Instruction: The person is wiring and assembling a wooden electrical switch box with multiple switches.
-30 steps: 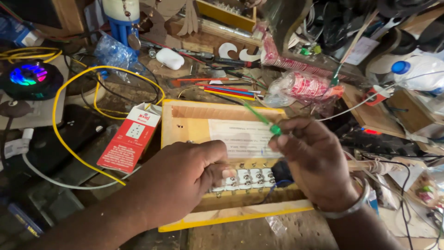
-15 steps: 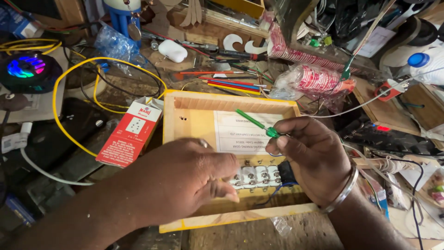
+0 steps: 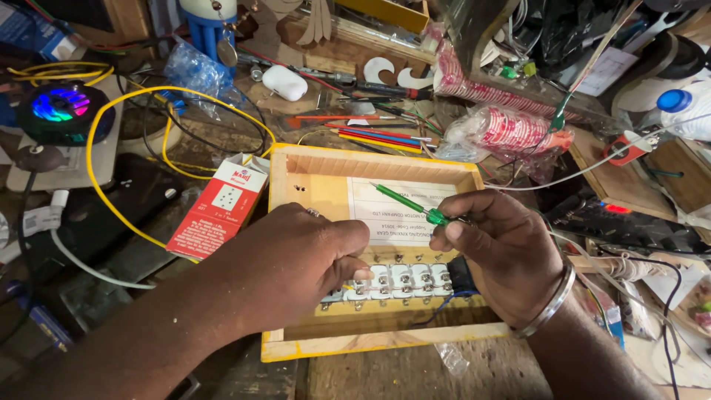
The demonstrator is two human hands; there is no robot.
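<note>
Two bare hands work inside a shallow yellow-edged wooden box (image 3: 311, 178) that lies open on the cluttered surface. Nearest, the left hand (image 3: 296, 267) rests knuckles-up over the left end of a row of white switch modules with metal screw terminals (image 3: 404, 280); its fingers (image 3: 354, 274) are curled and pressed down on the row, the tips partly hidden, so I cannot tell whether they pinch a wire there. The right hand (image 3: 503, 255) sits just right of the row, its fingers (image 3: 459, 230) pinched together on the handle of a slim green screwdriver (image 3: 407, 204), whose shaft slants up and away over a white paper label (image 3: 392, 215) glued to the box floor. A blue wire (image 3: 444, 304) curls out below those fingers.

Just left of the left fingers lies a red and white cardboard socket carton (image 3: 215, 211), with a looping yellow cable (image 3: 96, 178) beyond it. Farther off are coloured pencils or probes (image 3: 370, 137) and a red-and-white wrapped bundle in clear plastic (image 3: 511, 130).

Judging from this, the narrow tool could slip off a small screw head and nick the holding fingers, since they press so near the terminals; a loose strand might also bridge neighbouring screws.
</note>
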